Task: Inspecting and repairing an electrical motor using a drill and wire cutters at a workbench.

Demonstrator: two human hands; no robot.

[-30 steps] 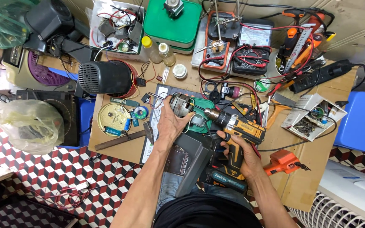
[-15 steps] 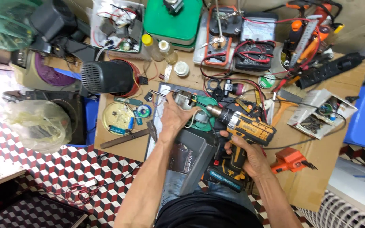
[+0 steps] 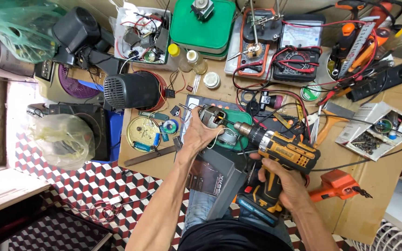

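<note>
Left hand (image 3: 201, 135) grips a small motor (image 3: 211, 116) on the bench; right hand (image 3: 282, 179) holds a yellow drill (image 3: 282, 148) against it.

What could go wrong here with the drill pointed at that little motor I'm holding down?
The left hand pins the small motor right beside the chuck of the yellow cordless drill, so a slip could likely drive the tip into the fingers. Red and black test leads and loose wires lie close to the chuck and might get wound in. The motor sits unclamped on the green tray, so it may twist out of the grip.
</note>
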